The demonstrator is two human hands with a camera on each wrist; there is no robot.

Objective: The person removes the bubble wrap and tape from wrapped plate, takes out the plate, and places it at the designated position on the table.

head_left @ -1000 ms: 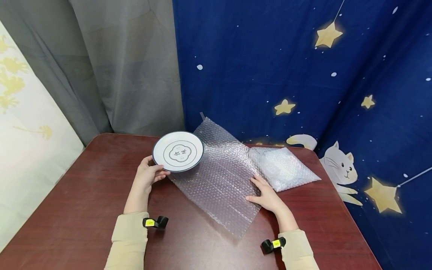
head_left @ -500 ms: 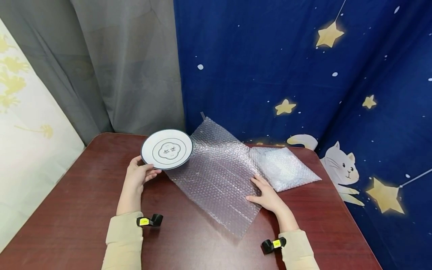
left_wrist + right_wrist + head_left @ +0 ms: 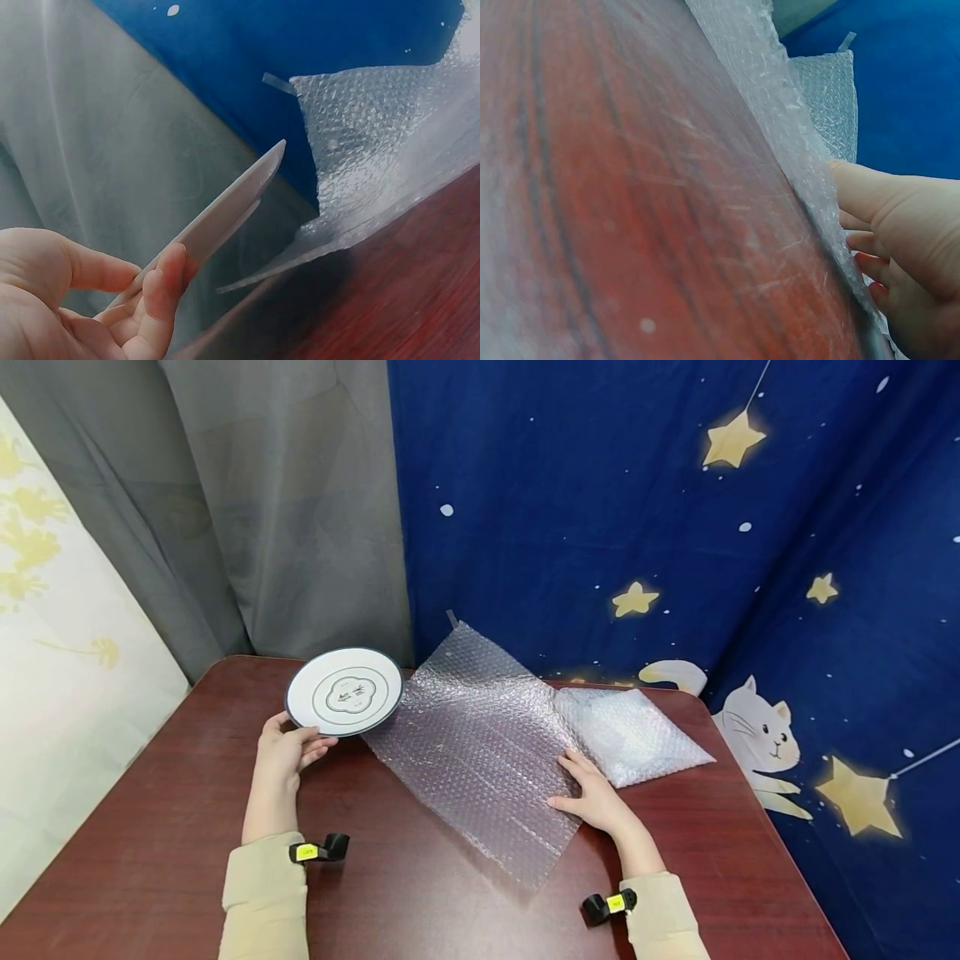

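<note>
My left hand (image 3: 288,752) pinches the near left rim of a white plate (image 3: 382,693) with a dark blue edge and a flower-shaped emblem. In the left wrist view the plate (image 3: 225,214) is seen edge-on, tilted and raised above the table, thumb on one face and fingers on the other. A sheet of bubble wrap (image 3: 480,760) lies spread across the table, its far corner sticking up past the back edge. With fingers spread, my right hand (image 3: 596,793) rests on the sheet's right side. The right wrist view shows its fingertips at the bubble wrap (image 3: 810,142).
Right of the sheet lies a flat bubble-wrapped package (image 3: 637,735), close to my right hand. Behind the brown table (image 3: 420,893) hang a grey curtain (image 3: 300,510) and a blue curtain (image 3: 540,527) with stars. A white patterned cloth (image 3: 60,652) hangs at the left.
My left hand has carried the plate leftward, off most of the bubble wrap's left corner. My right hand has stayed in place on the sheet.
</note>
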